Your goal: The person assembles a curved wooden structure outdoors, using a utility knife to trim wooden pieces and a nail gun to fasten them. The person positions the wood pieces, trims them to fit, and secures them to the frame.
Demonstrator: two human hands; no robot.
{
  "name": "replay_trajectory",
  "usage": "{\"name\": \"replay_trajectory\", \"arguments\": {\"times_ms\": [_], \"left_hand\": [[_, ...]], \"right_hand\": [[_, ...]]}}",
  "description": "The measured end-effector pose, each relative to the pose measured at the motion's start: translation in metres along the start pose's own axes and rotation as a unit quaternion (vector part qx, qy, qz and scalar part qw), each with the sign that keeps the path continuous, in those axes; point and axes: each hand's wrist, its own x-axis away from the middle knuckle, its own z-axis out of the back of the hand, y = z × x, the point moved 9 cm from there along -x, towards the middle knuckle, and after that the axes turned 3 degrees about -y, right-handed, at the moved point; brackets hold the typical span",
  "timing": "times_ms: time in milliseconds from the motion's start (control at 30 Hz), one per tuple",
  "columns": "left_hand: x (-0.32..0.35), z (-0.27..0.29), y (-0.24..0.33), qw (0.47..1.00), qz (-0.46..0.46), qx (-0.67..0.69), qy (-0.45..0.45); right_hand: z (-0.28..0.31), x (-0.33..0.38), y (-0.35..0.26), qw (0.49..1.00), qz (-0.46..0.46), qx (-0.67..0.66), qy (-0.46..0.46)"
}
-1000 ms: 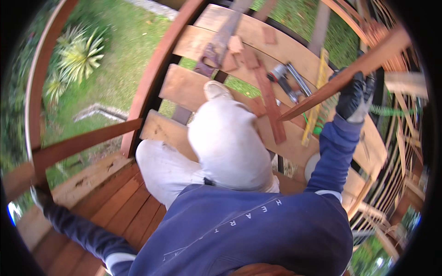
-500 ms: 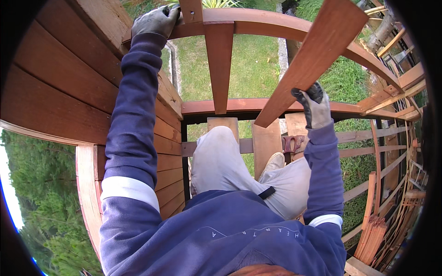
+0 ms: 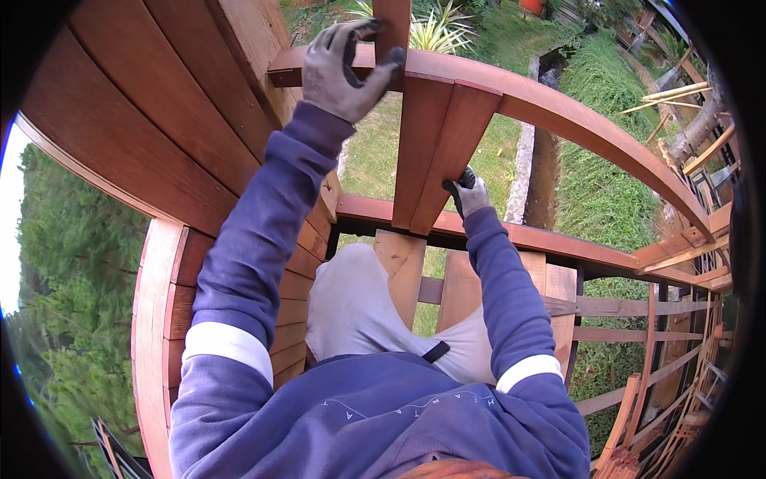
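- A reddish-brown wooden slat (image 3: 465,132) stands in a railing, its upper end at the curved top rail (image 3: 574,104) and its lower end at the straight lower rail (image 3: 550,237).
- The person's right hand (image 3: 469,194), in a grey-and-black glove, pinches this slat's outer edge between thumb and fingers, below its middle.
- A matching second slat (image 3: 423,136) stands just beside it, on the left, with their long edges meeting or nearly so.
- The left hand (image 3: 341,76), gloved alike, is spread in a wide curve beside an upright post (image 3: 394,20) above the top rail; whether it presses on the wood cannot be told.
- Below, light-coloured planks (image 3: 399,259) lie with gaps, near the person's pale trousers (image 3: 351,295).
- Dark boards (image 3: 136,104) run along the left; beyond the railing are grass (image 3: 371,156) and a spiky variegated plant (image 3: 441,33).
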Motion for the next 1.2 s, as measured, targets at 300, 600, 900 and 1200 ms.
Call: {"name": "replay_trajectory", "arguments": {"times_ms": [300,600,900,1200], "left_hand": [[0.035,-0.078,0.031,0.941,-0.144,-0.247,-0.183],[0.046,-0.078,0.034,0.969,-0.148,-0.137,-0.145],[0.043,-0.08,0.032,0.977,-0.117,-0.116,-0.139],[0.045,-0.082,0.02,0.976,-0.095,-0.147,-0.129]], "right_hand": [[-0.005,-0.014,-0.044,0.992,0.018,0.113,-0.054],[-0.007,-0.005,-0.057,0.99,-0.035,0.093,-0.097],[-0.001,-0.012,-0.032,0.99,-0.025,0.128,-0.052],[-0.007,0.001,-0.083,0.993,-0.038,0.106,-0.046]]}}
